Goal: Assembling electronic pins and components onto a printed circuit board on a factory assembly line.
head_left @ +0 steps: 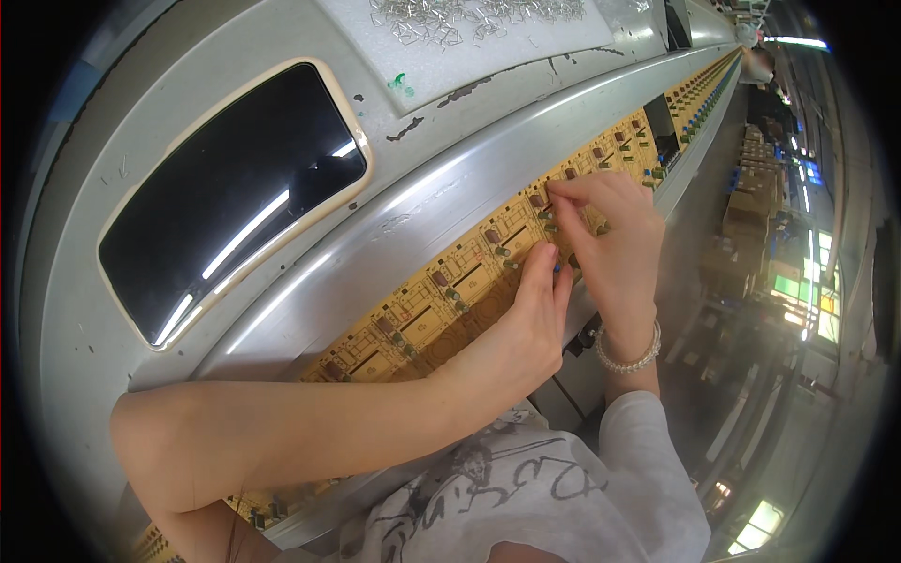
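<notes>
A row of tan circuit boards (424,324) runs diagonally away from me, carrying brown block parts and green-and-blue cylindrical capacitors. My right hand (615,230), with a beaded bracelet (629,349) at its wrist, is over the board's far side. Its thumb and forefinger pinch together beside a brown part (538,200); whatever lies between the tips is too small to name. Just nearer, my left hand (537,314) has its fingers closed together at the near edge of the same board, by a small blue-topped part (557,267). Its fingers hide what they hold, if anything.
Beyond the metal rail (394,220), a dark-screened device with a pale frame (235,202) lies at left. A white foam sheet (526,58) bears many loose bent wire pieces (450,17). Cardboard boxes (751,202) stand at right, and a person (756,66) is far off.
</notes>
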Tool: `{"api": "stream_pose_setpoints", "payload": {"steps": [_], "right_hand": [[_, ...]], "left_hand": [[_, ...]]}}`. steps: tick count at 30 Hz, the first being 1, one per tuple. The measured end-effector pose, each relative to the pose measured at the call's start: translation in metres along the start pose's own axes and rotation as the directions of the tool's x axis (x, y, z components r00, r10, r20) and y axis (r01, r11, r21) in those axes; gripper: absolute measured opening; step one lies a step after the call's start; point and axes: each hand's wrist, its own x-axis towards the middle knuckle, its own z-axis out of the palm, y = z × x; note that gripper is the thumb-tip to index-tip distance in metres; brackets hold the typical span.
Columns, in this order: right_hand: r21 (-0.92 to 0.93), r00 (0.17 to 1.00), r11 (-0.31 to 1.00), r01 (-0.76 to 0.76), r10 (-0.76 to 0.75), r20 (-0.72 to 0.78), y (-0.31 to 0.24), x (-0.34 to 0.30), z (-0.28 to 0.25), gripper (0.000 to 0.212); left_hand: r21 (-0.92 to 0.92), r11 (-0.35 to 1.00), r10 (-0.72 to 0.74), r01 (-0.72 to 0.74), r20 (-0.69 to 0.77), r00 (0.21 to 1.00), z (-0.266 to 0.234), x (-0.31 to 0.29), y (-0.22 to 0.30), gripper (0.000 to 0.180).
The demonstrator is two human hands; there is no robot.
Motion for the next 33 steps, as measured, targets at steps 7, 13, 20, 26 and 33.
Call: {"api": "stream_pose_setpoints", "payload": {"steps": [7, 13, 20, 26, 33], "right_hand": [[0.038, 0.997, 0.996, 0.080, -0.079, -0.005, 0.003, 0.000, -0.003, 0.014], [0.127, 0.992, 0.992, -0.023, 0.038, -0.116, 0.032, 0.052, -0.012, 0.016], [0.256, 0.998, 0.967, -0.015, -0.003, 0.070, 0.041, 0.098, 0.009, 0.015], [0.263, 0.987, 0.964, -0.035, -0.007, 0.160, 0.042, 0.101, 0.009, 0.014], [0.205, 0.980, 0.963, 0.173, -0.189, 0.061, 0.034, 0.092, -0.003, 0.012]], "left_hand": [[-0.001, 1.000, 0.001, -0.001, 0.008, 1.000, -0.002, -0.004, 0.000, 0.064], [0.003, 1.000, 0.017, -0.017, -0.026, 1.000, 0.000, 0.002, -0.002, 0.064], [0.023, 0.999, -0.032, 0.032, -0.024, 0.999, -0.003, -0.002, -0.001, 0.064], [0.010, 0.999, -0.039, 0.040, -0.039, 0.998, -0.001, -0.003, -0.001, 0.064], [0.006, 1.000, -0.030, 0.031, -0.047, 0.998, -0.003, 0.001, -0.001, 0.064]]}}
